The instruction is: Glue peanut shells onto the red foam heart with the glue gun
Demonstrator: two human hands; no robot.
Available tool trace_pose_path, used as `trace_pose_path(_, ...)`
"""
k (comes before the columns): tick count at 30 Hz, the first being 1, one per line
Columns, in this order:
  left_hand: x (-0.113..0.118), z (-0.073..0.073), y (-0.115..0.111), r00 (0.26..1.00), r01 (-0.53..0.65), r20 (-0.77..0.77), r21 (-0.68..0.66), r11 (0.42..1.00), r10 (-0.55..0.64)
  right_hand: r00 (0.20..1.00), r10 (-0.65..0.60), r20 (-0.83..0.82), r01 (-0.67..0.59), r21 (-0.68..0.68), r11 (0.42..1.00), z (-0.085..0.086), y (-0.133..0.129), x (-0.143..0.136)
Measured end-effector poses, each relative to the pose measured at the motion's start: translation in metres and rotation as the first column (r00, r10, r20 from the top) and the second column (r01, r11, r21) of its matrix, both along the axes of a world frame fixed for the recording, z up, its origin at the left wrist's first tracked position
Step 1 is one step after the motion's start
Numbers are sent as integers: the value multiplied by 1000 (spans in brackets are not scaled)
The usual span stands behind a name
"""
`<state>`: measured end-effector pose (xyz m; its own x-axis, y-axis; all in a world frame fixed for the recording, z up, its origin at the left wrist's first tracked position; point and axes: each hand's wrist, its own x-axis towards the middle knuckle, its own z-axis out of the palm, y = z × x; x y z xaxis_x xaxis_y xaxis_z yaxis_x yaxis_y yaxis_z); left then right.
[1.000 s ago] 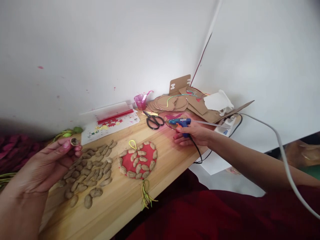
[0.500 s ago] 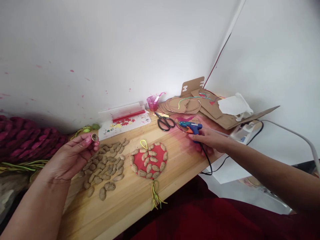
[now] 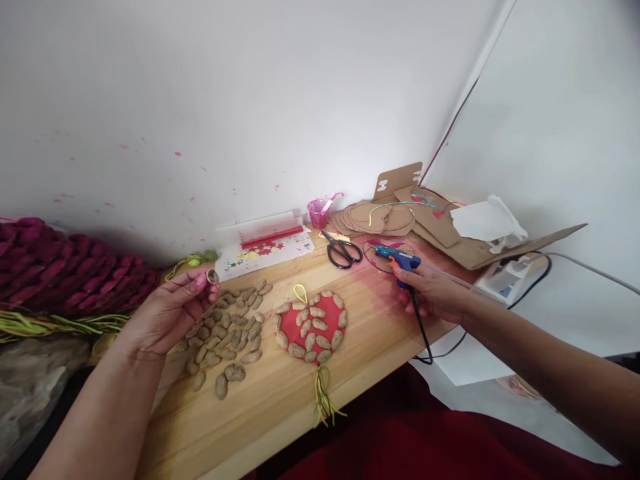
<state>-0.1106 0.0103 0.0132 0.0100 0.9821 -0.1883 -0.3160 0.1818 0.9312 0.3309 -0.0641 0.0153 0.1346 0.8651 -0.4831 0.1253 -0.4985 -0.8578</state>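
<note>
Between the thumb and fingers of my left hand (image 3: 183, 303) is a peanut shell (image 3: 213, 276), its hollow side showing, held up over the loose peanuts (image 3: 230, 333). My right hand (image 3: 430, 291) is closed around the handle of a blue glue gun (image 3: 405, 260), whose nozzle points left above the tabletop. Midway between both hands lies a red heart (image 3: 293, 325) edged with peanuts, with more peanuts in a leaf-like pattern inside. A yellow loop (image 3: 300, 293) tops it and a green-yellow tassel (image 3: 324, 400) hangs from its lower tip.
Black scissors (image 3: 344, 253) lie behind the heart, near a pink-stained cup (image 3: 319, 213). Paper with star cutouts (image 3: 263, 250) rests by the wall. Cardboard hearts (image 3: 367, 218) and cardboard sheets (image 3: 440, 227) fill the back right. Magenta heaped pieces (image 3: 65, 267) stand at left. The gun's cord (image 3: 425, 327) hangs over the edge.
The whole view has shifted, so everything sits further right in the picture. Both hands keep their holds on the peanut shell and the glue gun; the heart looks the same.
</note>
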Motion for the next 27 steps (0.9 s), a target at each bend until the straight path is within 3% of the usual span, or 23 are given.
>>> trace_pose_path(7,-3,-2,0,1000,9,0,6,1000,-9,985,10,-173,-20,-58,998,-4,1,0)
trace_pose_path(17,2,6,-2,998,-29,54,-18,999,30,999,36,32,-32,-112,993,1,-3,-1)
trace_pose_path(20,3,8,-4,998,-42,43,-23,999,43,983,100,156,-78,-138,987,2,-3,6)
trace_pose_path(23,3,7,-4,999,-22,44,-11,1000,22,903,194,382,-158,-124,980,10,-2,12)
trace_pose_path(25,4,5,-5,999,-1,51,-2,1000,1,800,218,559,-256,-11,966,20,1,8)
trace_pose_path(27,5,3,-5,998,23,60,9,1000,-23,665,204,719,-432,148,890,29,9,-4)
